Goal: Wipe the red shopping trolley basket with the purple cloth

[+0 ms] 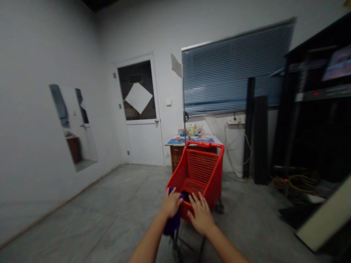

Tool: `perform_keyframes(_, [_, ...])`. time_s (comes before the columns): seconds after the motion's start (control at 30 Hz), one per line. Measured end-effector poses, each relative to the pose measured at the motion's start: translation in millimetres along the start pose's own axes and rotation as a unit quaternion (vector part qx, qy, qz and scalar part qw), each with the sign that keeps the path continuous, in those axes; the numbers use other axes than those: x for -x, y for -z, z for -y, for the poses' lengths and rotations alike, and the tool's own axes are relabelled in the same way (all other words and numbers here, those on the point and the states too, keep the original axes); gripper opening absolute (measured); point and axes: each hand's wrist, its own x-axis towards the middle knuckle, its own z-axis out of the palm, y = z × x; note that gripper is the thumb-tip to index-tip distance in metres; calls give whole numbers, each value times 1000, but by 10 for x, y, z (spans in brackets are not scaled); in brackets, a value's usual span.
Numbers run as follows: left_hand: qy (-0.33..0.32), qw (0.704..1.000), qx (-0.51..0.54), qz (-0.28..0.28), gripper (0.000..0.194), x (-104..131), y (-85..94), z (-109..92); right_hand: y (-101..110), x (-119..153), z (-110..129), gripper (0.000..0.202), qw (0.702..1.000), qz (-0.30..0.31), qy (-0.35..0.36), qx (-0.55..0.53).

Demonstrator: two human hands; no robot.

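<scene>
Head view: 2 hands point(171, 204) point(202, 216) extend forward, palms down.

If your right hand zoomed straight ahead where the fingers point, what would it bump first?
Probably the inside of the red shopping cart, since the right hand's spread fingers point into its basket. Which wall comes first is hard to tell from this one view.

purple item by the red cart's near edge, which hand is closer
Left. The left hand is on the purple item; the right hand is right of it, over the red cart.
</scene>
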Motion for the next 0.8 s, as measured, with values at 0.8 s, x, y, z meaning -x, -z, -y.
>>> perform_keyframes(0.8, [26, 997, -25, -68, 40, 55, -117, -22, -108, -24, -52, 75, 1000, -4, 17, 9])
